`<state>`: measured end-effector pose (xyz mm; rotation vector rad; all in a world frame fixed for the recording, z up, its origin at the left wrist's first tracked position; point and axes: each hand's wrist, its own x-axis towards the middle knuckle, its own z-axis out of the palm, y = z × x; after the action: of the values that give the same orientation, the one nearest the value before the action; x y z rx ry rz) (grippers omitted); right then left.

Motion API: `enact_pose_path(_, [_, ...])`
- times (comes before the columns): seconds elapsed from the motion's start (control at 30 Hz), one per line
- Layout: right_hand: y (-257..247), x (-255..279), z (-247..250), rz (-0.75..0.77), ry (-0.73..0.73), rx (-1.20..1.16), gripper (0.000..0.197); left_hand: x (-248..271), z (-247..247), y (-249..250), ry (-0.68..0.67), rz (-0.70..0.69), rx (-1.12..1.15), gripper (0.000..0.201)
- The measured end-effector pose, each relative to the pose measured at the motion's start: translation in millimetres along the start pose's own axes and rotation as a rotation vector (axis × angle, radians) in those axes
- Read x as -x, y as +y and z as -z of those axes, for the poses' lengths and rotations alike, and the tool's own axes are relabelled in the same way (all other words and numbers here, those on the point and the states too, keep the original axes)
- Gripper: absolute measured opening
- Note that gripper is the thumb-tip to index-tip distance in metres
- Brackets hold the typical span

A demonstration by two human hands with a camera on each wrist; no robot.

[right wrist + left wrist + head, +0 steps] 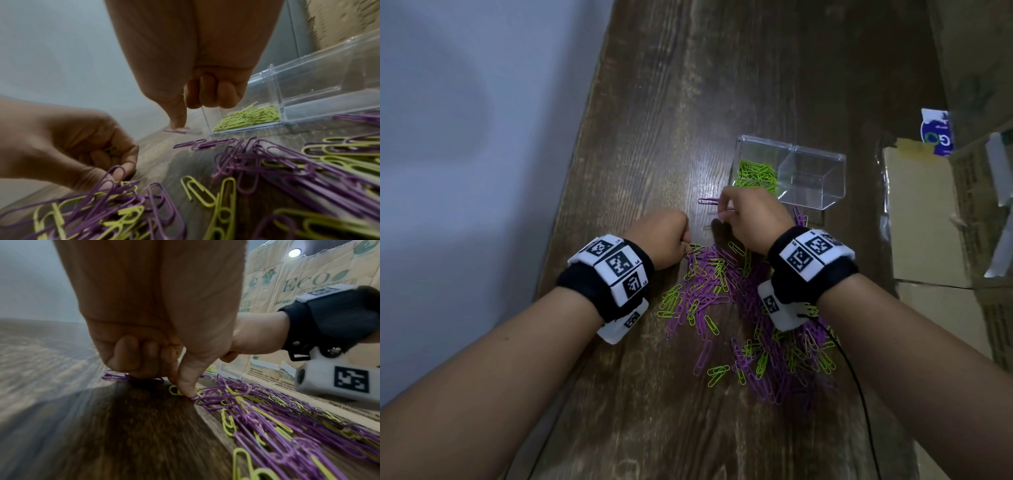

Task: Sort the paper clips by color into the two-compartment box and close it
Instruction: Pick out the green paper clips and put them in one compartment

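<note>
On the desk (654,120): we sort clips.
Left hand (667,240): curled, holding green clips (112,149), seen only from right wrist.
Right hand (753,219): thumb presses purple clip (174,131).

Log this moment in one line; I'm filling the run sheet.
left hand: holds green clips | right hand: finger presses purple clip | box: open, green clips in one side, other empty | pile: mixed

A clear two-compartment box (792,171) lies open, green clips (756,174) in its left compartment, the right seemingly empty; mixed purple-and-green clips (743,308) sprawl just before it.
</note>
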<state>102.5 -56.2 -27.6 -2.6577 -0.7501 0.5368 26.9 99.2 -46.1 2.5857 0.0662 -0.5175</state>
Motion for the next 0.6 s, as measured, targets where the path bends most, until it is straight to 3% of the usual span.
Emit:
enact_pose_path(0.13, [3, 1, 3, 0.023, 0.074, -0.035, 0.015, 1, -3, -2, 0.009, -0.048, -0.075, 0.004])
enact_pose_path(0.2, [12, 8, 2, -0.02, 0.051, -0.024, 0.006, 2, -3, -5, 0.017, -0.036, -0.02, 0.006])
enact_pose_path(0.3, [21, 21, -4, -0.079, -0.013, -0.016, 0.007, 2, 2, -10, 0.073, 0.038, 0.196, 0.006])
enact_pose_path(0.43, [22, 32, -14, -0.117, -0.063, -0.019, 0.015, 5, 10, -18, 0.149, 0.114, 0.556, 0.023])
enact_pose_path(0.6, [16, 33, -20, -0.124, -0.143, 0.044, 0.008, 16, 10, -18, 0.198, 0.096, 0.849, 0.028])
